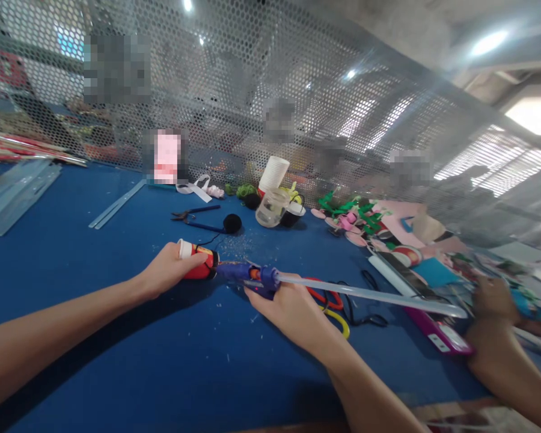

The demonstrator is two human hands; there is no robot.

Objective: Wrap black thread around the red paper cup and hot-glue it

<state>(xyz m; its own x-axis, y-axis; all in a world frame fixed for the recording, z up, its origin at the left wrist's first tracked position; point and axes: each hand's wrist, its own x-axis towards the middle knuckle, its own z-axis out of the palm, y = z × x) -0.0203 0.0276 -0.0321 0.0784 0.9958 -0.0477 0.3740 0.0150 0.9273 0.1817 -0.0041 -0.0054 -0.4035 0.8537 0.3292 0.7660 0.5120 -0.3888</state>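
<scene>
One red cup [197,270] and one glue gun [238,272] in two hands [293,310]

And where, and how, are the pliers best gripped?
Probably by the blue handles, from the near side: the pliers lie with tips left and handles spread rightward. The black ball is at the nearer handle's end, so grip short of it.

Taking the glue gun [268,279] as our mark, we have free tabletop [198,361] to pass over on its near side. Beyond it, pliers [207,227] and a black ball [232,224] narrow our way. Rightward, its long glue stick [374,293], a black cord [376,323], a purple object [437,331] and a co-worker's hand [496,297] block us.
</scene>
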